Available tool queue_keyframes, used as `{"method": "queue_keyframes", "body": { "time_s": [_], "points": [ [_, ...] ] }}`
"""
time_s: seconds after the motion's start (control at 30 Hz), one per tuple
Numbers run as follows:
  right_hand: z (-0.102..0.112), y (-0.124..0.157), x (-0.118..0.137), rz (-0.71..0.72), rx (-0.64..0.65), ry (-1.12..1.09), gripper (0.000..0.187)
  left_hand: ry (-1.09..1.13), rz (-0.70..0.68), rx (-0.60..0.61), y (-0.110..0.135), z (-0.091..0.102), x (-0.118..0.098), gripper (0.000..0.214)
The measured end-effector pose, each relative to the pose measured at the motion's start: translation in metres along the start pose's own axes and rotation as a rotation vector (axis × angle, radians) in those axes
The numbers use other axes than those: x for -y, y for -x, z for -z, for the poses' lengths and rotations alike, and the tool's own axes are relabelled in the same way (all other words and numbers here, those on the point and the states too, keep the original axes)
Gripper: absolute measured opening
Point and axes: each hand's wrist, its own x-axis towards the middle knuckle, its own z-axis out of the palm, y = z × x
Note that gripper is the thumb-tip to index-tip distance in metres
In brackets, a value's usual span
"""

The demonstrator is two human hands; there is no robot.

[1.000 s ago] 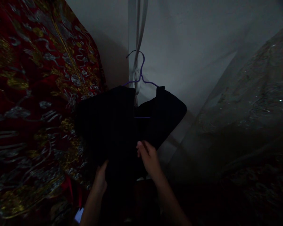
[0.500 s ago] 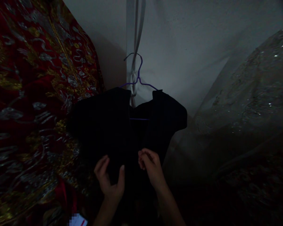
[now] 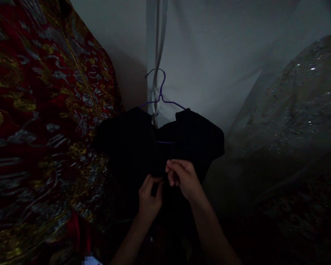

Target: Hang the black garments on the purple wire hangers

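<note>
Curling at the dark garment (image 3: 129,143), left hand (image 3: 150,195) and right hand (image 3: 185,177) nearly meet, each grip's hold unclear.

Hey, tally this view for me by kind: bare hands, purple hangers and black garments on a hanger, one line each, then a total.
Bare hands: 2, the left hand and the right hand
Purple hangers: 1, the purple hanger
Black garments on a hanger: 1, the black garment
Total: 4; the lower area is too dark to check.

Dim room light, pale grey wall (image 3: 204,48), deep shadow lower down.
</note>
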Motion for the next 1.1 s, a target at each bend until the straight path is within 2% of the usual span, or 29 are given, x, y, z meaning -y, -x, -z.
{"method": "queue_keyframes", "body": {
  "time_s": [0.2, 0.27, 0.33, 0.43, 0.57, 0.63, 0.7, 0.8, 0.93, 1.0, 1.1],
  "points": [
    [-0.020, -0.048, 0.079, 0.252, -0.102, -0.084, 0.030, -0.028, 0.050, 0.059, 0.016, -0.011, 0.015, 0.009],
    [-0.025, -0.057, 0.093, 0.313, -0.116, -0.100, 0.029, -0.043, 0.052, 0.111, 0.018, -0.011, 0.022, 0.009],
    [-0.027, -0.058, 0.098, 0.343, -0.112, -0.097, 0.029, -0.055, 0.031, 0.165, 0.009, -0.006, 0.022, 0.007],
    [-0.023, -0.052, 0.093, 0.376, -0.093, -0.073, 0.029, -0.053, -0.086, 0.156, -0.029, 0.014, 0.004, 0.014],
    [-0.018, -0.042, 0.088, 0.420, -0.030, 0.012, 0.032, -0.123, -0.332, -0.013, -0.105, 0.041, -0.042, 0.038],
    [-0.016, -0.041, 0.090, 0.440, -0.013, 0.064, 0.033, -0.176, -0.402, 0.023, -0.139, 0.046, -0.060, 0.037],
    [-0.015, -0.041, 0.091, 0.461, -0.012, 0.116, 0.034, -0.228, -0.462, 0.131, -0.162, 0.045, -0.069, 0.023],
    [-0.014, -0.048, 0.084, 0.495, -0.046, 0.169, 0.034, -0.296, -0.503, 0.174, -0.175, 0.040, -0.072, 0.011],
    [-0.010, -0.062, 0.055, 0.498, -0.093, 0.230, 0.035, -0.342, -0.502, 0.098, -0.175, 0.047, -0.078, 0.011],
    [-0.007, -0.064, 0.036, 0.468, -0.086, 0.236, 0.036, -0.330, -0.469, -0.041, -0.176, 0.059, -0.081, 0.013],
    [-0.006, -0.054, 0.006, 0.373, -0.057, 0.152, 0.036, -0.210, -0.341, -0.363, -0.176, 0.083, -0.069, 0.016]
  ]
}}
